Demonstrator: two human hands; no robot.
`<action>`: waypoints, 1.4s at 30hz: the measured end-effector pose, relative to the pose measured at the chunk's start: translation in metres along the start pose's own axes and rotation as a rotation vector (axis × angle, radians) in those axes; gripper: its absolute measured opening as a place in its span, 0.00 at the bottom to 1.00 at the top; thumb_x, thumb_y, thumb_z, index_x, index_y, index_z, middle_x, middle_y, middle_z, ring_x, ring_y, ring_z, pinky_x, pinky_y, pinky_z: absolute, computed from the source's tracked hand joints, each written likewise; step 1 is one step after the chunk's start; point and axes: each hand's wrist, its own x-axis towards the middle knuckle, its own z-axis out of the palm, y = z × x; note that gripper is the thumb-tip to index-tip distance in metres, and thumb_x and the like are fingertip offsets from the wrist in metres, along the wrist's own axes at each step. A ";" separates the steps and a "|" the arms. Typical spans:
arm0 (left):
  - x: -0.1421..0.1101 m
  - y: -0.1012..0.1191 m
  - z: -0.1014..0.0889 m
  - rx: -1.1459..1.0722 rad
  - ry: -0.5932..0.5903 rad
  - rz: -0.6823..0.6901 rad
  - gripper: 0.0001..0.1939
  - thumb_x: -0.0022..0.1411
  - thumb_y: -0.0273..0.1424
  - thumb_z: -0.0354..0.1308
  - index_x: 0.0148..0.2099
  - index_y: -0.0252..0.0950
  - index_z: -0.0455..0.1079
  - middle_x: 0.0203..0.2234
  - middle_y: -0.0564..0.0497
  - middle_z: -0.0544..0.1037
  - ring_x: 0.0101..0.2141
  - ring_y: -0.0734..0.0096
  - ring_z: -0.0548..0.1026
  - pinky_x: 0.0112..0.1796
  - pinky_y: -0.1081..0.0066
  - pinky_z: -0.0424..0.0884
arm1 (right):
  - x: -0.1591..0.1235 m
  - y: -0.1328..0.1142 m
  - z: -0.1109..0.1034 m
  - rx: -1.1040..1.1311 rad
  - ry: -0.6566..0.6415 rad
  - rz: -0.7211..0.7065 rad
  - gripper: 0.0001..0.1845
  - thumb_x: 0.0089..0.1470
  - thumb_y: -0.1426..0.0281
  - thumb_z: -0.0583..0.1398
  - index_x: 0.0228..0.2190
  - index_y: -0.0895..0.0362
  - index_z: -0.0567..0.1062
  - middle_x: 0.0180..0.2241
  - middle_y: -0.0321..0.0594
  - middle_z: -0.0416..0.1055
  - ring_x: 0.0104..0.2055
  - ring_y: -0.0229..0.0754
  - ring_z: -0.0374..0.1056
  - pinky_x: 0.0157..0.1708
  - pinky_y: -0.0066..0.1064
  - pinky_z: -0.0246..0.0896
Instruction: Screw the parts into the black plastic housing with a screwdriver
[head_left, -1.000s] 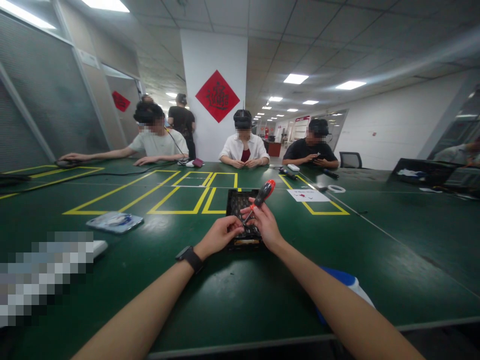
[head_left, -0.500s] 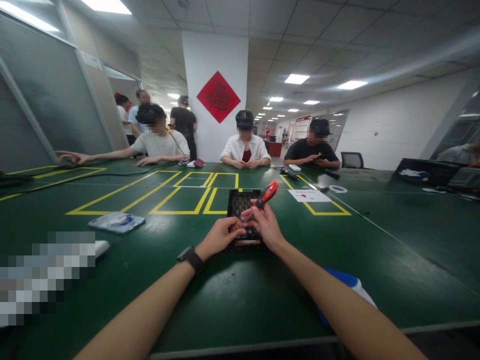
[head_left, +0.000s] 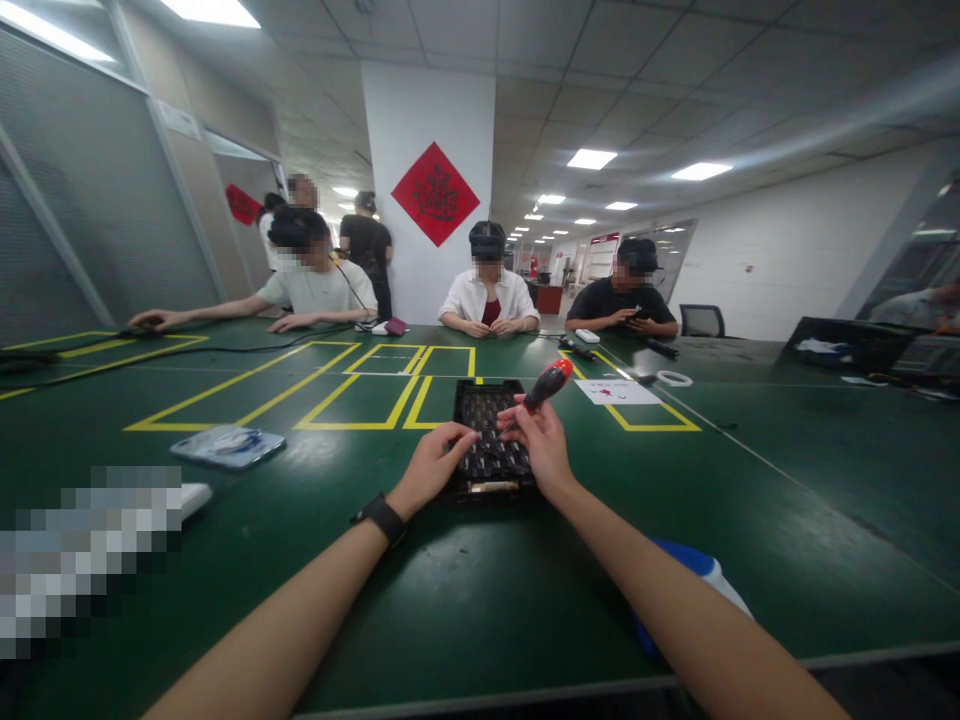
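Over the black case (head_left: 517, 386): our right fingers (head_left: 530, 422) gripped the screwdriver (head_left: 549, 384).
Case's left: our left fingers (head_left: 448, 434) nearly met, grip unclear.

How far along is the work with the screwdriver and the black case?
Done: the black case lies open, small pieces in view. In hand: the right hand holds the screwdriver; whether the left hand pinches anything is unclear. Left, probably: setting down the screwdriver; how many steps remain does not show.
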 end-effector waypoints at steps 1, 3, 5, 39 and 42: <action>0.001 -0.005 0.000 0.016 0.050 -0.012 0.17 0.63 0.39 0.46 0.40 0.35 0.72 0.36 0.48 0.74 0.39 0.67 0.70 0.43 0.67 0.65 | 0.002 -0.001 -0.003 -0.051 0.058 -0.028 0.17 0.50 0.61 0.59 0.40 0.56 0.68 0.34 0.40 0.72 0.34 0.39 0.68 0.31 0.31 0.66; 0.004 -0.017 0.001 0.073 0.120 -0.060 0.16 0.62 0.38 0.47 0.42 0.35 0.71 0.39 0.47 0.73 0.41 0.66 0.70 0.44 0.66 0.65 | 0.006 -0.001 -0.010 -0.183 0.172 -0.095 0.17 0.48 0.60 0.59 0.38 0.57 0.71 0.36 0.40 0.72 0.37 0.40 0.67 0.35 0.32 0.66; 0.005 -0.030 0.002 0.132 0.139 -0.129 0.15 0.60 0.38 0.49 0.43 0.35 0.71 0.39 0.46 0.72 0.40 0.66 0.70 0.45 0.65 0.65 | 0.010 0.000 -0.016 -0.303 0.253 -0.150 0.18 0.47 0.60 0.59 0.37 0.58 0.74 0.34 0.40 0.72 0.36 0.39 0.67 0.38 0.33 0.64; 0.023 -0.010 0.019 0.057 -0.036 -0.159 0.08 0.52 0.34 0.58 0.34 0.36 0.74 0.27 0.51 0.77 0.29 0.70 0.73 0.33 0.72 0.65 | 0.016 0.011 -0.026 -0.245 0.310 0.099 0.19 0.41 0.59 0.63 0.30 0.62 0.74 0.21 0.36 0.70 0.21 0.35 0.66 0.22 0.26 0.64; 0.021 -0.007 0.017 0.097 -0.007 -0.148 0.09 0.54 0.35 0.56 0.33 0.37 0.74 0.26 0.51 0.77 0.29 0.69 0.73 0.33 0.72 0.64 | 0.016 0.010 -0.025 -0.215 0.329 0.111 0.19 0.40 0.59 0.63 0.29 0.62 0.73 0.21 0.36 0.70 0.21 0.34 0.65 0.22 0.25 0.63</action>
